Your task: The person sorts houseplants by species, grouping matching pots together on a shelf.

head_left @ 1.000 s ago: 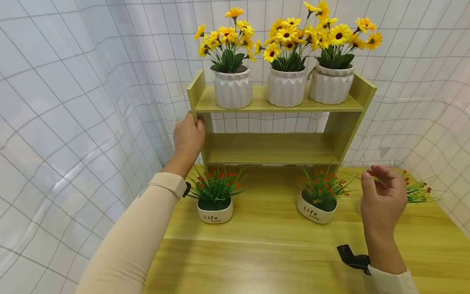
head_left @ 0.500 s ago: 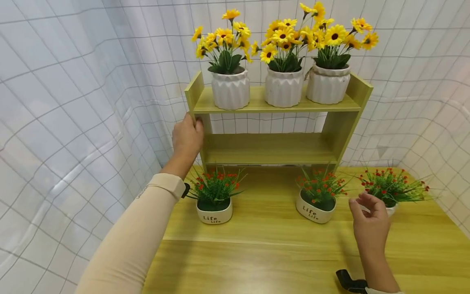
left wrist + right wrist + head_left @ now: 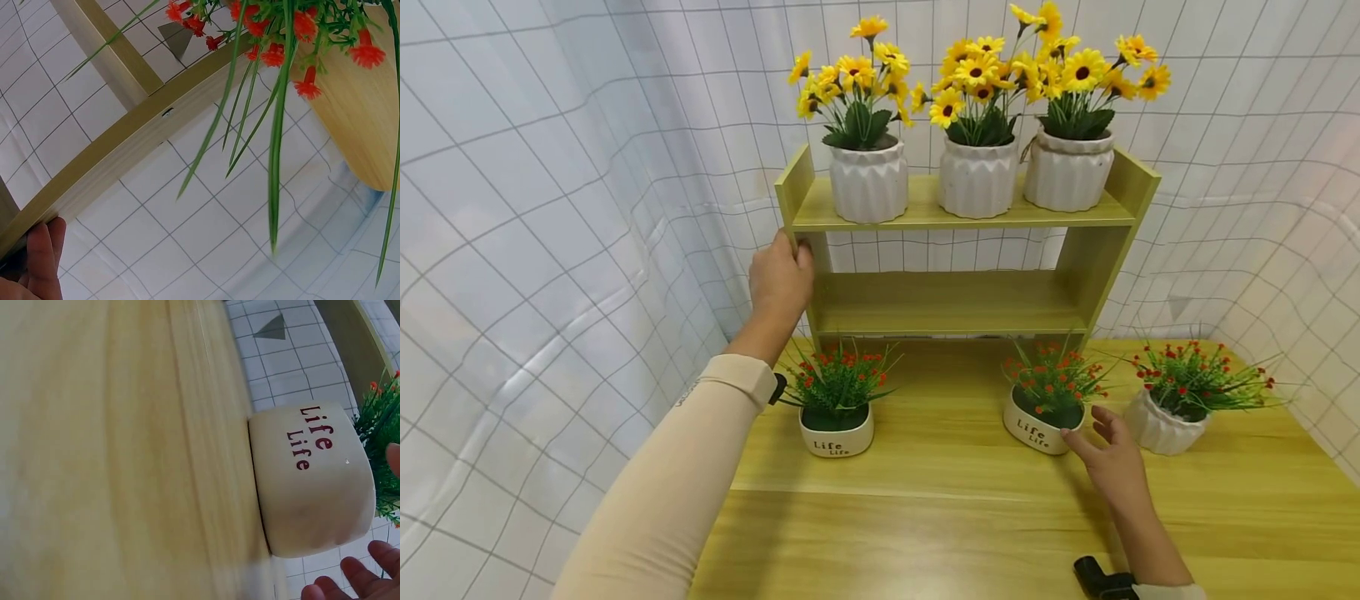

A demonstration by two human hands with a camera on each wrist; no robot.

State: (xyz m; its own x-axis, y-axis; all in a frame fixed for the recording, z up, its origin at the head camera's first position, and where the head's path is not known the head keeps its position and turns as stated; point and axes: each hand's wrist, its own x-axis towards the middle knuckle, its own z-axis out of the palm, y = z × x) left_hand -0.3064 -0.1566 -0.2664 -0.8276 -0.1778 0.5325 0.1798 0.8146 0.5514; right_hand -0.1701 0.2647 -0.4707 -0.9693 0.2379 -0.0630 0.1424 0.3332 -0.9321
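My left hand grips the left side panel of a yellow-green wooden shelf, its fingers round the panel's edge in the left wrist view. At the right, my right hand is spread beside a cream "Life" pot with a red-flowered plant. The thumb comes right to the pot's rim in the head view, and the fingers lie apart from its side in the right wrist view. A second "Life" pot stands near my left forearm. Behind my right hand is a white ribbed pot with red flowers.
Three white ribbed pots of yellow flowers, the left one, the middle one and the right one, stand on the top shelf. A gridded curtain surrounds the wooden table.
My right hand has moved left and down from in front of the white ribbed pot to the right "Life" pot, uncovering the ribbed pot. The left hand keeps its grip on the shelf.
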